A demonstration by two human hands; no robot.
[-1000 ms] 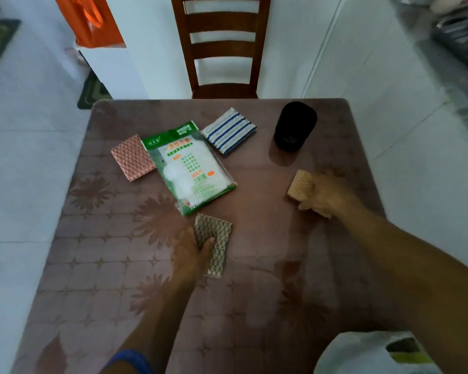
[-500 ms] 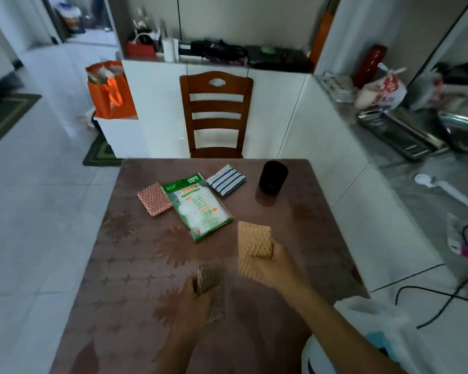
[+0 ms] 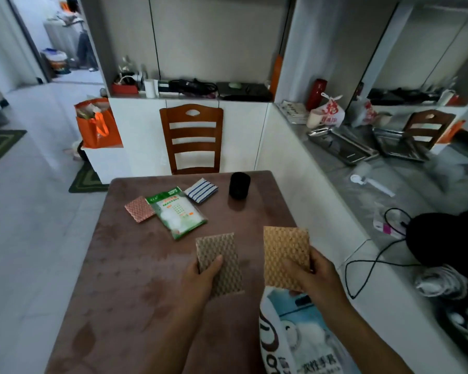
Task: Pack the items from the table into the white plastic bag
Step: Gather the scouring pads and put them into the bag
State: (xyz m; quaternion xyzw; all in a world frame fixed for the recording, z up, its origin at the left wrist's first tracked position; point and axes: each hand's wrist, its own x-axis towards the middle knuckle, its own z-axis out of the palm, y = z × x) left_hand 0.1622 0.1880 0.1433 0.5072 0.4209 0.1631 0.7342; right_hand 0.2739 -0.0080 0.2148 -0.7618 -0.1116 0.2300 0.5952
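Observation:
My left hand (image 3: 200,276) holds a grey-brown scouring cloth (image 3: 222,260) above the brown table (image 3: 125,265). My right hand (image 3: 312,276) grips an orange-tan scouring cloth (image 3: 284,252), raised over the white plastic bag (image 3: 292,336) at the table's near right corner. Still lying on the table farther back are a pink scouring cloth (image 3: 139,208), a green-and-white packet (image 3: 179,211), a blue-striped cloth (image 3: 201,190) and a black cylinder (image 3: 239,185).
A wooden chair (image 3: 191,139) stands behind the table's far edge. A grey counter (image 3: 362,190) with trays, bags and a black cable runs along the right. An orange bag (image 3: 97,125) sits at the back left. White tiled floor lies to the left.
Both hands have lifted their cloths off the table and drawn them toward me. The view has tilted up, and the white bag now shows under my right hand.

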